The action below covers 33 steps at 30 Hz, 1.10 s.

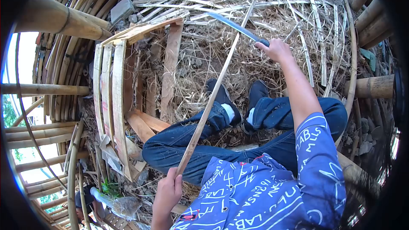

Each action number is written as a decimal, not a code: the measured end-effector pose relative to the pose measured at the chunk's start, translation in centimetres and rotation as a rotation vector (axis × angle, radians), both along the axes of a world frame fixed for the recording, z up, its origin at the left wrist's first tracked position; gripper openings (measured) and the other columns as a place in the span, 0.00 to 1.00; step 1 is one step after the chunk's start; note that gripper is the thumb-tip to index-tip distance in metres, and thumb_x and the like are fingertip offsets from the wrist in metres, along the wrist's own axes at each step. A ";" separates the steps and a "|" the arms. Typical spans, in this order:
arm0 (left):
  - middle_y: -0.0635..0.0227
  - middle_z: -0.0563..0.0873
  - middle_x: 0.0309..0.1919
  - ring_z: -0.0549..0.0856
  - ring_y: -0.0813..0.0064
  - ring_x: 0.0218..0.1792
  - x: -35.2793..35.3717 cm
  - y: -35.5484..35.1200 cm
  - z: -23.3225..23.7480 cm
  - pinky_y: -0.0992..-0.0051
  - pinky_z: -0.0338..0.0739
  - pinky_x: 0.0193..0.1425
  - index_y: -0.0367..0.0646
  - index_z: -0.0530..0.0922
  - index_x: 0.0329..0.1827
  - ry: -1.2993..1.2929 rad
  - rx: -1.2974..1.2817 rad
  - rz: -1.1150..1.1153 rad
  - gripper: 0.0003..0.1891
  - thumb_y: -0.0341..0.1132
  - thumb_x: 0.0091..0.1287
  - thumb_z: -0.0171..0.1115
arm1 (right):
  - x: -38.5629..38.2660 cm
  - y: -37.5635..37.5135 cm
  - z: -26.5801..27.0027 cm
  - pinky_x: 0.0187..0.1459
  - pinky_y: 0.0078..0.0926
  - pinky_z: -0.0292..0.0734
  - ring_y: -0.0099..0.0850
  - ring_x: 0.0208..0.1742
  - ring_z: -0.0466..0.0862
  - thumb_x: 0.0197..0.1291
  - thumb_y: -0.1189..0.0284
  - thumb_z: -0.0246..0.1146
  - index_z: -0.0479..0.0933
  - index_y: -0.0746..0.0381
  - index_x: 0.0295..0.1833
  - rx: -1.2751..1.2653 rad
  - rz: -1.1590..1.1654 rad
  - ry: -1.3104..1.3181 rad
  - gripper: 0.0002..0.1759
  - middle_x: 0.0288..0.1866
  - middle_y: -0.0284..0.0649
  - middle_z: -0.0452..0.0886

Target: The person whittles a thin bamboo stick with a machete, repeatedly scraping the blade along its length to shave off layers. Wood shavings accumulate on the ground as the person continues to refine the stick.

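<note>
In the head view my left hand (pixel 168 189) grips the near end of a long bamboo strip (pixel 208 102). The strip slants up across my left leg and over the ground between my feet, its far end near the top of the view. My right hand (pixel 277 51) is wrapped around the dark handle of a long knife (pixel 238 27). Its blade points up and left and overlaps the upper part of the strip in this view. Below both lie thin curled shavings (pixel 196 68) on the soil around my shoes.
A wooden crate (pixel 111 98) with slatted sides lies to the left of my legs. Split bamboo strips (pixel 315 30) are spread at the top and right. Thick bamboo poles (pixel 64 15) stand along the left edge, near a grey block (pixel 122 10). Another person (pixel 87 202) is partly visible at lower left.
</note>
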<state>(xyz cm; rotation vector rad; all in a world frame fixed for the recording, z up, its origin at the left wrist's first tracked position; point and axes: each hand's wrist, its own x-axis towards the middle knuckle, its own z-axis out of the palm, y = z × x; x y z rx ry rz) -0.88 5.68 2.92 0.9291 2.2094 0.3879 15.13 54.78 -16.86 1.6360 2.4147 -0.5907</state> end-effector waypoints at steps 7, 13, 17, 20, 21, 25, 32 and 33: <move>0.49 0.79 0.20 0.83 0.46 0.25 -0.5 -0.2 -0.1 0.58 0.73 0.27 0.37 0.74 0.49 -0.019 -0.003 0.034 0.07 0.28 0.72 0.56 | -0.3 -1.2 0.4 0.49 0.46 0.81 0.47 0.47 0.87 0.63 0.31 0.50 0.84 0.66 0.42 0.013 0.019 0.009 0.44 0.42 0.53 0.86; 0.48 0.79 0.21 0.83 0.49 0.24 -0.4 0.0 -1.2 0.60 0.73 0.28 0.36 0.74 0.48 0.001 -0.009 0.030 0.07 0.29 0.72 0.56 | -0.2 -6.7 -0.2 0.39 0.44 0.79 0.43 0.33 0.87 0.63 0.35 0.55 0.84 0.66 0.30 -0.308 -0.059 0.324 0.40 0.26 0.49 0.85; 0.59 0.79 0.19 0.78 0.71 0.19 -0.6 -0.3 -2.6 0.68 0.70 0.25 0.36 0.74 0.45 -0.171 -0.006 0.117 0.07 0.31 0.72 0.60 | -1.6 -13.5 -0.4 0.29 0.38 0.74 0.35 0.23 0.81 0.64 0.37 0.58 0.82 0.66 0.26 -0.537 -0.055 0.498 0.39 0.20 0.43 0.81; 0.70 0.77 0.20 0.72 0.85 0.22 -1.4 -1.4 -4.4 0.75 0.67 0.24 0.37 0.74 0.41 -0.391 -0.008 0.233 0.09 0.33 0.71 0.63 | -2.5 -19.5 -0.2 0.28 0.37 0.73 0.31 0.22 0.78 0.63 0.39 0.60 0.81 0.68 0.26 -0.667 -0.027 0.654 0.38 0.18 0.41 0.79; 0.70 0.77 0.20 0.72 0.85 0.22 -1.5 -1.7 -5.1 0.75 0.67 0.24 0.37 0.74 0.41 -0.387 -0.007 0.233 0.09 0.33 0.71 0.63 | -2.6 -21.2 0.4 0.29 0.36 0.73 0.31 0.22 0.78 0.63 0.39 0.60 0.81 0.68 0.26 -0.705 -0.002 0.663 0.38 0.18 0.41 0.80; 0.77 0.76 0.20 0.73 0.89 0.20 -1.1 -1.4 -6.0 0.83 0.67 0.22 0.41 0.71 0.36 -0.409 -0.010 0.246 0.09 0.31 0.73 0.61 | -1.7 -26.5 1.9 0.37 0.39 0.76 0.43 0.28 0.84 0.63 0.40 0.60 0.82 0.68 0.29 -0.701 0.133 0.697 0.37 0.24 0.51 0.82; 0.74 0.78 0.18 0.75 0.88 0.20 -0.2 -0.8 -6.5 0.80 0.68 0.22 0.39 0.73 0.32 -0.182 0.018 0.148 0.11 0.33 0.72 0.63 | -0.2 -24.5 3.5 0.36 0.48 0.80 0.52 0.30 0.85 0.59 0.36 0.60 0.83 0.59 0.29 -0.316 0.432 0.516 0.34 0.23 0.51 0.83; 0.74 0.78 0.18 0.75 0.88 0.20 -0.2 -0.9 -6.5 0.80 0.68 0.22 0.39 0.73 0.32 -0.182 0.019 0.149 0.11 0.33 0.72 0.63 | -0.2 -23.8 2.9 0.36 0.48 0.80 0.53 0.31 0.85 0.58 0.36 0.60 0.84 0.59 0.29 -0.279 0.423 0.455 0.34 0.24 0.51 0.83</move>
